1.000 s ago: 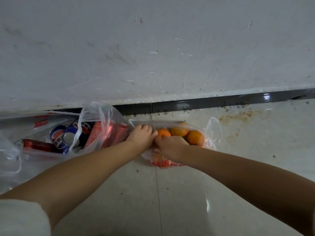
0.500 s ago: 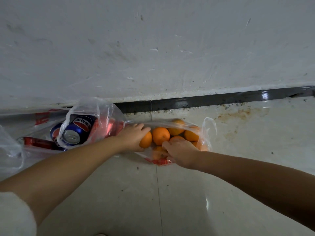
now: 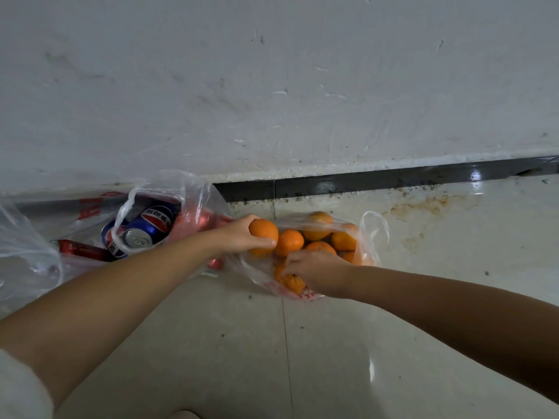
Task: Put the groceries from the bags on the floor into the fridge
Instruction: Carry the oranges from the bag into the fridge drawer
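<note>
At 9 o'clock a clear plastic bag (image 3: pixel 27 246) lies crumpled on the tiled floor (image 3: pixel 393 352). Just to its right, a second bag (image 3: pixel 193 195) holds drink cans, a blue cola can (image 3: pixel 145 231) lying on its side with its silver top toward the camera and a red can (image 3: pixel 81 251) at its 8 o'clock. The left hand (image 3: pixel 239 235) reaches in from 8 o'clock and grips 1 orange (image 3: pixel 263 232), fingers curled round it, at the left edge of the fruit bag (image 3: pixel 370 234). That open bag sits on the floor at centre, near the wall (image 3: pixel 272 86), with several more oranges (image 3: pixel 317 237) inside. The right hand (image 3: pixel 317 272) comes from 4 o'clock, its fingers curled, pinching the bag's near edge over an orange at the front.
</note>
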Tool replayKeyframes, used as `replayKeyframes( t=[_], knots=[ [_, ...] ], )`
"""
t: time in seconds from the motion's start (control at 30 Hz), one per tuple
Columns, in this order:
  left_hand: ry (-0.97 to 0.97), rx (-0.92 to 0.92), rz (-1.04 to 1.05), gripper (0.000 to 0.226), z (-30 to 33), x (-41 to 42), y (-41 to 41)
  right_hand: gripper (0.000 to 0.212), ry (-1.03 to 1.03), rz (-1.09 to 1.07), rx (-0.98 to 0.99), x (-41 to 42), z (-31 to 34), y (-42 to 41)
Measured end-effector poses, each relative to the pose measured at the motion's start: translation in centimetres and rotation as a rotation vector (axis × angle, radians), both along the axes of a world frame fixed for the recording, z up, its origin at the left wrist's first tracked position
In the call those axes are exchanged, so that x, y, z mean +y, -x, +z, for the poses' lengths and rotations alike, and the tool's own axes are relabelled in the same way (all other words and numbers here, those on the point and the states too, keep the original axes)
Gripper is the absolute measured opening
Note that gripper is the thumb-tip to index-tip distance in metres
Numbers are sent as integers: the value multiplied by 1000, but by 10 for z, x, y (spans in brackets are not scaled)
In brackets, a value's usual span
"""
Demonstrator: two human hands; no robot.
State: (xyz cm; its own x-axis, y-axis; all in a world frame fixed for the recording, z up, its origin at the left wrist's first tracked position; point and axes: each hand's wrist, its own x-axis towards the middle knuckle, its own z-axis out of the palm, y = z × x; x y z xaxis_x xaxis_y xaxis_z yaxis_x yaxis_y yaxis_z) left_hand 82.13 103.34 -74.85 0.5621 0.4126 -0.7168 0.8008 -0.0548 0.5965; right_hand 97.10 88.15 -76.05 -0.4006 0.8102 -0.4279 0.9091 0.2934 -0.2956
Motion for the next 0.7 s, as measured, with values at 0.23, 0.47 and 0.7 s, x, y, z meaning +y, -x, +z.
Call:
replayKeyframes(
  t=[0.23, 0.47, 0.7],
  knots=[
    [-42, 34, -21, 73, -3, -6, 4, 68, 29, 177, -330, 12, -20, 19],
    [-64, 18, 82, 74, 10, -11, 0, 77, 77, -235, -40, 11, 10, -5],
    [-6, 3, 248, 76, 136, -75, 14, 83, 161, -711, 174, -28, 146, -29]
  ],
)
